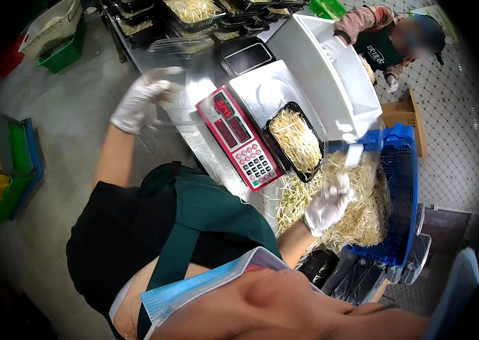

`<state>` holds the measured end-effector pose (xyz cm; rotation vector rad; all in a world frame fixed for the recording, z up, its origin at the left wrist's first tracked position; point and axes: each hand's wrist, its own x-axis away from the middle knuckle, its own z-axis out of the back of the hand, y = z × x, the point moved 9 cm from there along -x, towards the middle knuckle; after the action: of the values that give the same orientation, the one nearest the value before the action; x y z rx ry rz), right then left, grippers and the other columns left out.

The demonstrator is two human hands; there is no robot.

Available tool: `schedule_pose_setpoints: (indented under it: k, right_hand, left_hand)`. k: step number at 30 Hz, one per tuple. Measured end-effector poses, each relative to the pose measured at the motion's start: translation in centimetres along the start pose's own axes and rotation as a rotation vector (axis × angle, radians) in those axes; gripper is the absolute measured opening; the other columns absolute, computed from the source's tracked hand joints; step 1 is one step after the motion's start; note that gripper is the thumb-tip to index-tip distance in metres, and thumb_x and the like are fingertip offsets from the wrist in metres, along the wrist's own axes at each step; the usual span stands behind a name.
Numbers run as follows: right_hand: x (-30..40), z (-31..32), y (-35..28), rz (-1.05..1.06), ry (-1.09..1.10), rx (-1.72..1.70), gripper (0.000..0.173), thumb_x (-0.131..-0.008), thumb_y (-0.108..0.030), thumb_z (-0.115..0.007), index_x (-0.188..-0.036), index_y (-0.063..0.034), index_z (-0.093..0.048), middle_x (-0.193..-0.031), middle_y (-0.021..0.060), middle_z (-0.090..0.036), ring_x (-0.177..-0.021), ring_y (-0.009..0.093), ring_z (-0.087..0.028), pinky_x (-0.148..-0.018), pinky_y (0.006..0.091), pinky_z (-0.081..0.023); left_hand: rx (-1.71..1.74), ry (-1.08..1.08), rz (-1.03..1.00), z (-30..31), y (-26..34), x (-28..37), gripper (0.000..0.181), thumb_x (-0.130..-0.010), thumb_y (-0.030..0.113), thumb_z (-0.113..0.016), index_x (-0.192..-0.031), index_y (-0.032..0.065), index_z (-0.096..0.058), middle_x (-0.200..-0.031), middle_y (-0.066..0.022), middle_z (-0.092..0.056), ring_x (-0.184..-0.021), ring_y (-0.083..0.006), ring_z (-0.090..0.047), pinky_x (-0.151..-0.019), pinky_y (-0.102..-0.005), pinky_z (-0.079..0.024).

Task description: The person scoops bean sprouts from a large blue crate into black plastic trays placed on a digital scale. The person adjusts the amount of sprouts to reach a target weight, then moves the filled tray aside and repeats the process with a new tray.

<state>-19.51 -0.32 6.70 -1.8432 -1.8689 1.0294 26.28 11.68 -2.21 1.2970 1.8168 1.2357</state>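
My left hand (144,100), in a white glove, grips clear plastic lids (190,95) that are blurred and hard to count. My right hand (328,208), also gloved, holds up one clear plastic lid (352,159) over a heap of bean sprouts (358,216). Between my hands stands a red and silver digital scale (239,138) with its display lit. A black plastic tray filled with bean sprouts (297,138) sits tilted across the near corner of the scale's plate (280,91), beside the keypad.
Behind the scale lie an upturned-looking black tray (248,57) and several filled trays (193,10). A white plastic bin (307,63) stands at the back right, where a co-worker (375,42) reaches in. A blue crate (398,204) borders the sprouts. Crates (6,170) rest on the floor leftward.
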Motion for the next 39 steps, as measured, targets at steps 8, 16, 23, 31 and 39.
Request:
schedule_pose_setpoints:
  k: [8,16,23,31,39]
  right_hand:
    - [3.9,2.5,-3.3,0.258,0.297,0.384,0.027,-0.095,-0.030,-0.054,-0.097,-0.0034,-0.056,-0.097,0.0064,-0.055,-0.080,0.015,-0.054,-0.063,0.0217,-0.041]
    - [5.8,-6.0,-5.3,0.550,-0.270,1.378,0.022,-0.083,-0.013,-0.063,-0.102,-0.0058,-0.071,-0.115,0.0141,-0.063,-0.118,0.026,-0.050,-0.097,0.0378,-0.041]
    - [4.5,-10.9,-1.8,0.810,-0.504,1.777,0.042,-0.074,-0.012,-0.073,-0.116,-0.0131,-0.067,-0.141,0.0113,-0.045,-0.123,0.025,-0.046,-0.099,0.0362,-0.038]
    - [-3.0,-2.8,-1.1,0.191,0.180,1.087,0.023,-0.087,-0.007,-0.058,-0.107,-0.0017,-0.067,-0.117,0.0132,-0.060,-0.093,0.020,-0.060,-0.083,0.0290,-0.045]
    - [-5.9,10.6,7.4,-0.137,0.297,0.765,0.019,-0.090,-0.016,-0.059,-0.095,0.0011,-0.065,-0.079,0.0011,-0.062,-0.073,0.010,-0.055,-0.068,0.0241,-0.045]
  left_hand:
    - [-0.602,-0.156,0.531,10.4,-11.0,-8.0,0.049,-0.082,0.028,-0.066,-0.119,-0.0022,-0.052,-0.086,-0.0149,-0.068,-0.068,-0.0202,-0.067,-0.052,-0.0317,-0.050]
    - [-0.897,-0.196,-0.411,-7.7,-1.7,-7.9,0.066,-0.089,0.041,-0.059,-0.134,-0.0030,-0.038,-0.121,-0.0199,-0.057,-0.108,-0.0307,-0.058,-0.088,-0.0390,-0.049]
    - [-0.035,-0.782,0.215,-23.9,-1.4,-1.9,0.036,-0.095,0.014,-0.045,-0.128,-0.0013,-0.048,-0.104,-0.0179,-0.065,-0.080,-0.0171,-0.068,-0.069,-0.0224,-0.053]
    - [-0.511,-0.555,-0.332,-27.9,-1.8,-8.1,0.026,-0.097,0.013,-0.043,-0.113,0.0004,-0.058,-0.109,-0.0092,-0.063,-0.098,-0.0155,-0.058,-0.084,-0.0252,-0.044]
    - [-0.355,-0.358,0.067,-25.0,-11.2,-13.0,0.026,-0.093,0.017,-0.051,-0.111,-0.0010,-0.059,-0.094,-0.0050,-0.063,-0.085,-0.0110,-0.059,-0.077,-0.0242,-0.048]
